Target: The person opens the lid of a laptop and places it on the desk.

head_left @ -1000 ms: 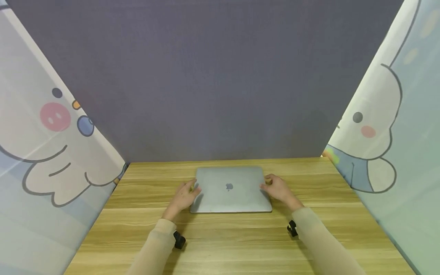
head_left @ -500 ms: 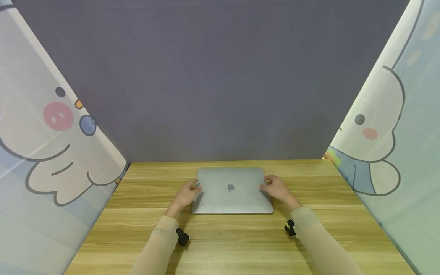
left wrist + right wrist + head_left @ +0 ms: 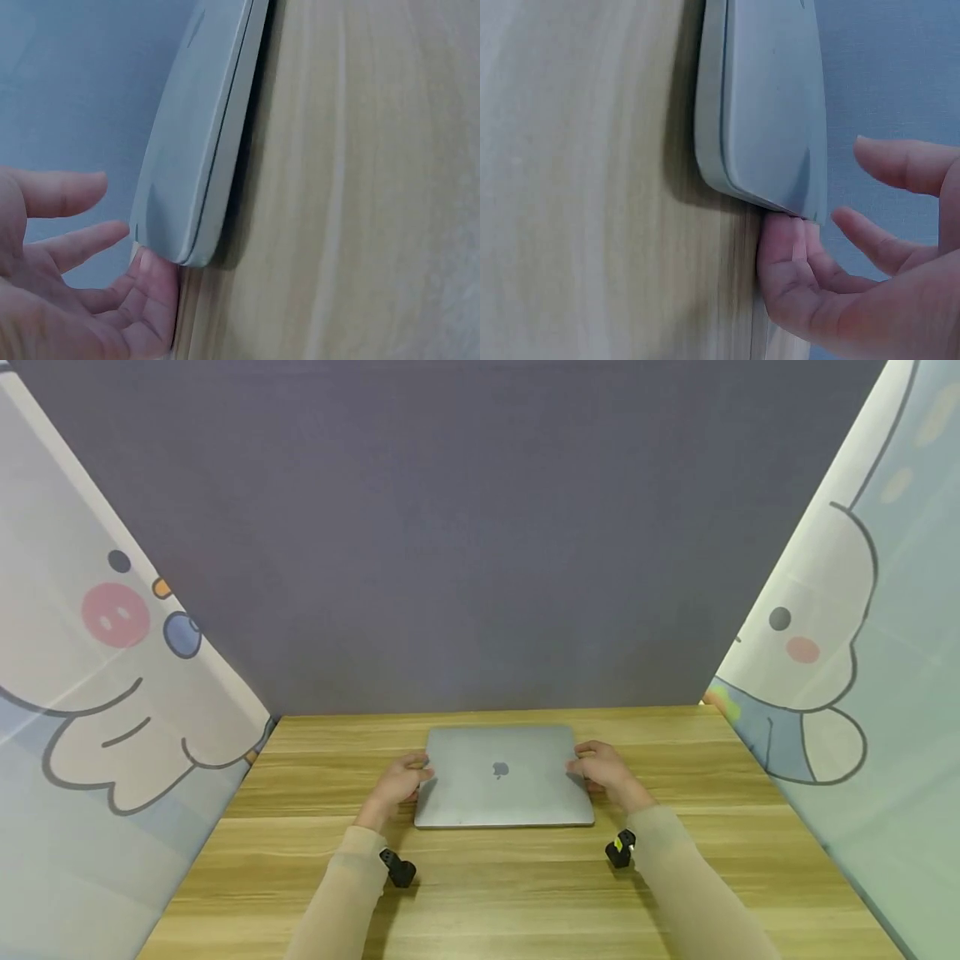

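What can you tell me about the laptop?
The laptop looks metallic: thin, silver-grey, round-cornered, its lid closed over the base. A dark apple logo sits mid-lid, upside down in the head view. It lies roughly flat on the wooden table, a dark shadow under its near edge. The left hand and right hand touch its short sides.

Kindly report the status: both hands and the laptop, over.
Left hand touching left edge of laptop; right hand touching right edge. Laptop closed, logo facing up. No obstacle seen on top.
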The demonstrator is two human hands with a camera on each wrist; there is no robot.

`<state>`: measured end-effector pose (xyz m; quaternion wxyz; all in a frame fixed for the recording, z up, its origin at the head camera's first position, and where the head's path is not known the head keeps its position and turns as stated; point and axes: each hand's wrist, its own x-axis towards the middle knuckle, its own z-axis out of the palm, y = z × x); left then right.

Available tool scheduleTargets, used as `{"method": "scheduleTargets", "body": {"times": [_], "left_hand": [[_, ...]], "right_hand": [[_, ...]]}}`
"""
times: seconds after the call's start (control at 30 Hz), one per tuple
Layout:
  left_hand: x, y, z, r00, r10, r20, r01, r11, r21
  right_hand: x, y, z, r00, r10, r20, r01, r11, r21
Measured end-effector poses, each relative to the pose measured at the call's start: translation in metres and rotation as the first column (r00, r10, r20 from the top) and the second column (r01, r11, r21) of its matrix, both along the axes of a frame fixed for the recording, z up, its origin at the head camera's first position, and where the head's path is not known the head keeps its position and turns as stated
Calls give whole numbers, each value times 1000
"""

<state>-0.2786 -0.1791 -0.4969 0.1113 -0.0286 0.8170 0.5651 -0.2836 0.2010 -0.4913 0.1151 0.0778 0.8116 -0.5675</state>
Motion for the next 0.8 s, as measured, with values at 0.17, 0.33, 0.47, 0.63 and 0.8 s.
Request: {"method": "scheduleTargets", "body": {"times": [0.17, 0.33, 0.47, 0.63, 0.8], "left_hand": [[3, -4, 1, 1000, -5, -7, 5, 999, 31], [4, -7, -2, 1000, 22, 9, -23, 994, 107], [5, -7, -5, 999, 37, 32, -42, 985, 169], [4, -8, -7, 998, 50, 47, -59, 980, 192], [4, -9, -7, 998, 63, 29, -67, 983, 170]], "right_hand": [[1, 1, 1, 1000, -19, 7, 19, 998, -60], [3, 8, -4, 1000, -18, 17, 20, 991, -135], [2, 13, -7, 1000, -4, 15, 6, 990, -142], [0, 16, -9, 1000, 4, 11, -2, 989, -146], [1, 16, -7, 1000, 15, -3, -15, 990, -142]]}}
